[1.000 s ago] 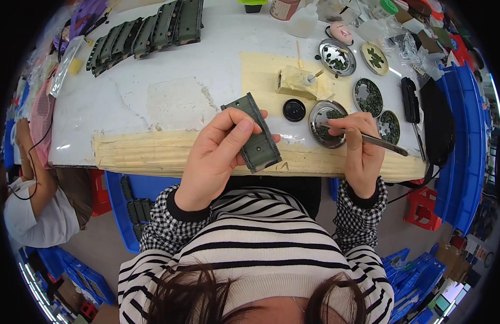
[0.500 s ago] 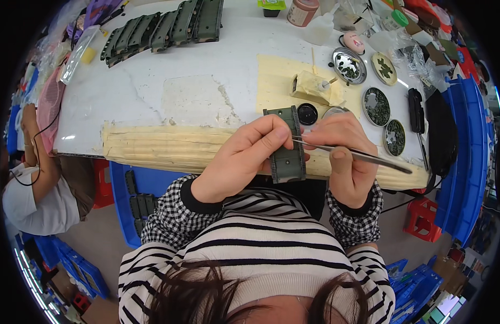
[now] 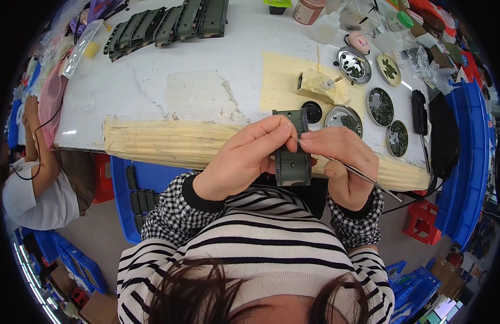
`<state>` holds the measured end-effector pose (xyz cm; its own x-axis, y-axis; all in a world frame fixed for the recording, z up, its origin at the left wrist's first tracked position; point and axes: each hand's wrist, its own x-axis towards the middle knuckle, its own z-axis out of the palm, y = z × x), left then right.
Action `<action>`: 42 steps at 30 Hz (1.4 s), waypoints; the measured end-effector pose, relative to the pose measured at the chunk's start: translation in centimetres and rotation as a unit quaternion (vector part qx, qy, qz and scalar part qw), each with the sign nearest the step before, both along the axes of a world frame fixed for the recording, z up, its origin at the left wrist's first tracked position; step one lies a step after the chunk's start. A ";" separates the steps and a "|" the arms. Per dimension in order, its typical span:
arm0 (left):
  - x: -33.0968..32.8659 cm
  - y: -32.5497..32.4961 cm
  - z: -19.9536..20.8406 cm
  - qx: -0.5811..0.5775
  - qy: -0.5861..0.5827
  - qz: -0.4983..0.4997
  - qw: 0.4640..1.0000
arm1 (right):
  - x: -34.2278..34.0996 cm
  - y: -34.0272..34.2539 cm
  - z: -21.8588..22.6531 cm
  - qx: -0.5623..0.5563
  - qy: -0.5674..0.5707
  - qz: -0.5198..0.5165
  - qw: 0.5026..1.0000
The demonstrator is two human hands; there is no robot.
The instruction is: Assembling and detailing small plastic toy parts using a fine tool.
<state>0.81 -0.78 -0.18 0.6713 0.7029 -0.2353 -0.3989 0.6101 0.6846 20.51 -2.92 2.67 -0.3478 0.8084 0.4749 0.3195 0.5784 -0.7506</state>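
Observation:
A dark green, long plastic part with ridged side edges [image 3: 293,166] is held upright-lengthwise over the padded table edge by my left hand [image 3: 236,156]. The thumb and index finger of that hand pinch together over the part's middle; anything tiny between them is hidden. My right hand [image 3: 344,159] is closed on slim metal tweezers [image 3: 365,176]. Their tips reach the left fingertips above the green part, while the back end points down to the right. Just beyond the part are a round black lid [image 3: 312,112] and a metal dish of small green pieces [image 3: 344,120].
Several dishes of small green pieces [image 3: 379,106] stand at right. A cream-taped block [image 3: 321,88] sits behind the part. Larger green parts [image 3: 169,24] lie in a row far left. Below the table is a blue bin [image 3: 120,194]; another person [image 3: 39,183] sits left.
The tweezers' back end has swung downward, so they slope more steeply. The green part has shifted slightly right and down, and more of the metal dish behind my right hand shows.

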 end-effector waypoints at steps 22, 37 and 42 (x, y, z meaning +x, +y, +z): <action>-0.1 0.1 -0.6 0.013 -0.022 -0.011 1.000 | -0.2 0.2 -1.2 0.000 0.082 -0.022 0.996; -1.6 0.1 0.6 0.039 0.046 0.193 0.979 | 0.8 1.2 -4.4 -0.072 0.012 -0.216 0.974; -1.5 0.2 0.2 0.020 0.044 0.210 0.977 | 0.9 1.3 -4.8 -0.058 -0.011 -0.227 0.972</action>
<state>-0.66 -0.54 0.04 0.3002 0.9216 -0.2459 -0.5475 0.3776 0.7468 21.38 -1.59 -2.14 0.0473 0.9285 0.3683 0.5390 0.2867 -0.7920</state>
